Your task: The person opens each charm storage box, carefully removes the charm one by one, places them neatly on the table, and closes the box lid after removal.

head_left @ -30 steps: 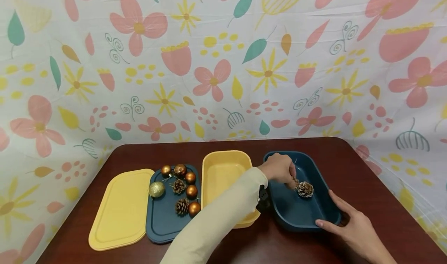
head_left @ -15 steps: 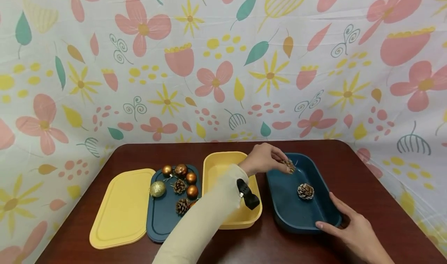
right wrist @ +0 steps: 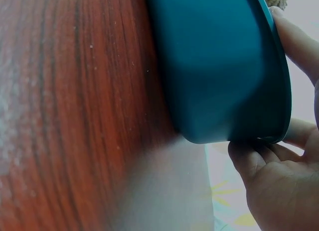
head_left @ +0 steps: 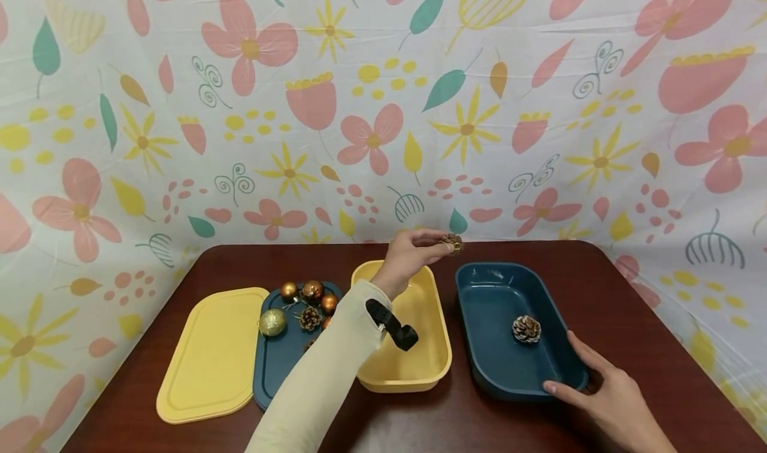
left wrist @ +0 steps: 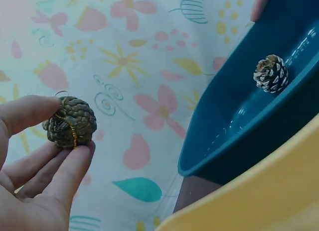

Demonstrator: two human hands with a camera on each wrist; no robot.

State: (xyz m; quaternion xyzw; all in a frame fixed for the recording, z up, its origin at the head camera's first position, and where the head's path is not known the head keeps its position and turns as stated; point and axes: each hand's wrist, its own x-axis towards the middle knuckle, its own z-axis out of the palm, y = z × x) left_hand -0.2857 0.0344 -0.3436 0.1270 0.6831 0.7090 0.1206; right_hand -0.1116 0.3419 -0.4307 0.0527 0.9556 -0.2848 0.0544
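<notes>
My left hand (head_left: 409, 258) pinches a small brown pine cone (left wrist: 72, 122) between thumb and fingertips, above the far end of the yellow box (head_left: 413, 385). A gold beaded cord wraps this cone, and a thin loop sticks up from it in the left wrist view. With my right hand (head_left: 617, 400) I grip the near right corner of the dark blue box (head_left: 497, 366), thumb on the rim and fingers along the outer side. Inside that box lies a white-tipped pine cone (head_left: 526, 330).
On the left lie a yellow lid (head_left: 210, 360) and a blue lid (head_left: 275, 366). Orange-brown baubles (head_left: 312, 290), a gold glitter ball (head_left: 272, 322) and a pine cone (head_left: 309, 318) sit on the blue lid, partly hidden by my left sleeve. A flowered cloth (head_left: 371, 106) hangs behind the table.
My left hand has lifted the corded pine cone out of the blue box and carried it left, over the yellow box. My right hand stays on the blue box's corner.
</notes>
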